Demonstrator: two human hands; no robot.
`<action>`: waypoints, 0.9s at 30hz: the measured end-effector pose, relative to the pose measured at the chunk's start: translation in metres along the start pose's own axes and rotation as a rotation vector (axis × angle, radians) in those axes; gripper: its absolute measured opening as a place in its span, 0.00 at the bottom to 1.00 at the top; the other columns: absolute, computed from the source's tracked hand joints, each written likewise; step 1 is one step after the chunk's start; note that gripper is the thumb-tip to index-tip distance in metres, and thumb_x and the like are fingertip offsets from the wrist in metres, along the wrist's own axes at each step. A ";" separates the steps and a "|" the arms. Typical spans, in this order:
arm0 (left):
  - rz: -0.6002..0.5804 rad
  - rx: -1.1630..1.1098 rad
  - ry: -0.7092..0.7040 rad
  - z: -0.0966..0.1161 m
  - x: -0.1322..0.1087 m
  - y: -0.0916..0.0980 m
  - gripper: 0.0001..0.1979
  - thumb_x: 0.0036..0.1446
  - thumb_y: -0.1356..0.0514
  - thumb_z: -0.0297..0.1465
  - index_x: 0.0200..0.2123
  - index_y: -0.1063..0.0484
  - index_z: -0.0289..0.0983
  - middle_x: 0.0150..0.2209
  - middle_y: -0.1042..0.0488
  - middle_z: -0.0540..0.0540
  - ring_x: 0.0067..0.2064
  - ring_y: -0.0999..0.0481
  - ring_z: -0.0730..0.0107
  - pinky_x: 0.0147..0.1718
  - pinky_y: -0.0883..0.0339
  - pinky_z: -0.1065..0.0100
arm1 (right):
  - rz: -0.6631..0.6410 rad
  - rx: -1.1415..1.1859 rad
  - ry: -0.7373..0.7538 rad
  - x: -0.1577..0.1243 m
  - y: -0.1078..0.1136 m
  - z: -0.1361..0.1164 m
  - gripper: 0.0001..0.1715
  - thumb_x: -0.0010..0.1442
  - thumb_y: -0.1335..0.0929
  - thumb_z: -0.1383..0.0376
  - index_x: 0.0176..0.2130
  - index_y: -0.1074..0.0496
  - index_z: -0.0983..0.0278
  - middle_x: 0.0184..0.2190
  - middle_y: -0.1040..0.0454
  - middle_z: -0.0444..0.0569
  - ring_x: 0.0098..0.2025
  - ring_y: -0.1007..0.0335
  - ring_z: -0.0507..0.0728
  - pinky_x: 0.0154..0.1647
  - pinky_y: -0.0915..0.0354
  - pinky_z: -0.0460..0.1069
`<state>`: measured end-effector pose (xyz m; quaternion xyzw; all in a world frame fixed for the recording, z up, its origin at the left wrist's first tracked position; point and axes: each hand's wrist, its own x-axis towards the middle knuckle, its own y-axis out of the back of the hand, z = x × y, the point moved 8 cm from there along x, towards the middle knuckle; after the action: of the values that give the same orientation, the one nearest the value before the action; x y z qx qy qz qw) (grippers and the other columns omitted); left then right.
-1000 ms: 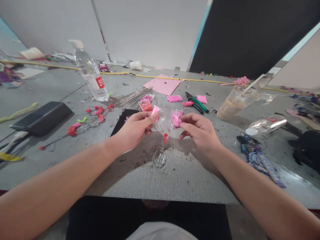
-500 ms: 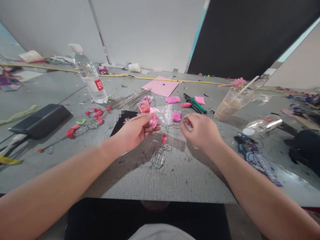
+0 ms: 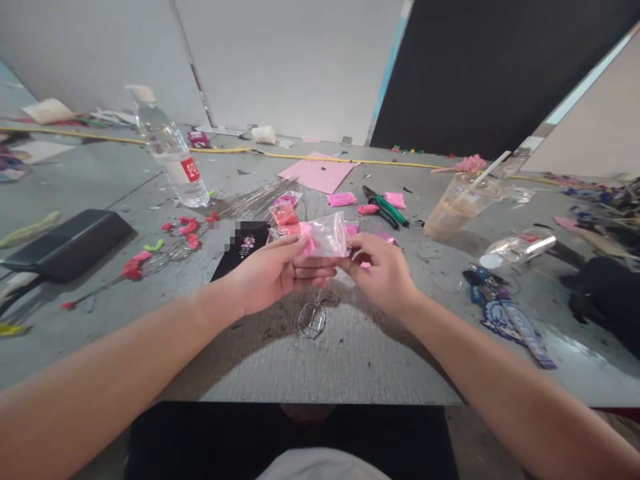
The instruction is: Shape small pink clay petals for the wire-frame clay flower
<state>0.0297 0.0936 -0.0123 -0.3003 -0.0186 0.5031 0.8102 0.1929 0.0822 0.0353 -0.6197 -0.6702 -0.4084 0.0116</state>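
Observation:
A clear plastic bag point(image 3: 327, 237) with a pink lump, perhaps soft clay, at its left end is held over the table. My left hand point(image 3: 273, 270) pinches that pink end between thumb and fingers, its other fingers stretched beneath the bag. At the bag's right edge, my right hand point(image 3: 380, 270) is closed with thumb and forefinger on the plastic. Below the hands lies a small wire frame point(image 3: 313, 321), its red tip partly hidden. Just behind the bag are an orange-red packet point(image 3: 284, 213) and a pink packet point(image 3: 342, 199).
Green-handled pliers point(image 3: 387, 208) lie behind my right hand. A water bottle point(image 3: 173, 160) stands at the left, near a black power bank point(image 3: 67, 243) and red-tipped wire pieces point(image 3: 187, 227). On the right are an iced drink cup point(image 3: 457, 207) and a lying bottle point(image 3: 520, 248).
My right hand has moved left and taken hold of the bag's right edge. My left hand still grips the pink end. The view has shifted slightly.

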 end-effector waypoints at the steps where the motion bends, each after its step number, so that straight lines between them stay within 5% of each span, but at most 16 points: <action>1: 0.034 0.014 -0.012 0.002 0.000 0.003 0.12 0.71 0.41 0.36 0.42 0.23 0.34 0.45 0.15 0.33 0.41 0.14 0.60 0.42 0.18 0.63 | 0.048 0.060 -0.061 0.000 0.007 0.005 0.11 0.67 0.28 0.55 0.41 0.22 0.60 0.38 0.21 0.49 0.35 0.27 0.56 0.36 0.29 0.53; 5: 0.124 0.028 -0.097 0.009 0.002 0.013 0.07 0.69 0.38 0.32 0.39 0.24 0.35 0.43 0.15 0.36 0.36 0.15 0.67 0.38 0.19 0.68 | 0.168 0.233 -0.182 -0.002 0.026 0.013 0.12 0.66 0.27 0.53 0.42 0.20 0.59 0.33 0.22 0.47 0.30 0.28 0.54 0.33 0.26 0.54; 12: 0.102 0.051 -0.177 0.012 0.004 0.013 0.06 0.67 0.36 0.30 0.36 0.24 0.34 0.35 0.18 0.43 0.35 0.16 0.68 0.37 0.20 0.69 | 0.088 0.183 0.068 -0.002 0.018 -0.012 0.11 0.68 0.31 0.66 0.47 0.20 0.54 0.47 0.24 0.49 0.46 0.25 0.57 0.45 0.26 0.56; 18: 0.131 0.128 -0.236 0.017 0.003 0.013 0.07 0.65 0.33 0.31 0.36 0.24 0.34 0.33 0.18 0.45 0.33 0.17 0.69 0.37 0.21 0.67 | 0.103 0.311 -0.064 -0.002 0.017 0.000 0.05 0.62 0.29 0.68 0.39 0.22 0.58 0.47 0.23 0.50 0.52 0.25 0.59 0.43 0.26 0.54; 23: 0.114 0.190 -0.224 0.016 0.003 0.015 0.08 0.61 0.31 0.31 0.41 0.22 0.34 0.38 0.16 0.42 0.37 0.15 0.67 0.41 0.22 0.66 | 0.065 0.478 -0.192 -0.001 0.013 0.000 0.03 0.60 0.28 0.65 0.38 0.23 0.60 0.41 0.21 0.49 0.40 0.25 0.55 0.34 0.29 0.51; 27: 0.003 0.304 -0.215 0.015 0.000 0.008 0.25 0.53 0.26 0.27 0.54 0.25 0.40 0.37 0.15 0.44 0.37 0.15 0.64 0.36 0.25 0.68 | 0.014 0.498 -0.221 -0.001 0.007 0.001 0.07 0.65 0.28 0.60 0.42 0.24 0.60 0.39 0.19 0.48 0.33 0.26 0.52 0.26 0.34 0.49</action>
<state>0.0184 0.1035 -0.0040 -0.1188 -0.0283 0.5305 0.8388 0.2000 0.0810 0.0378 -0.6433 -0.7427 -0.1608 0.0934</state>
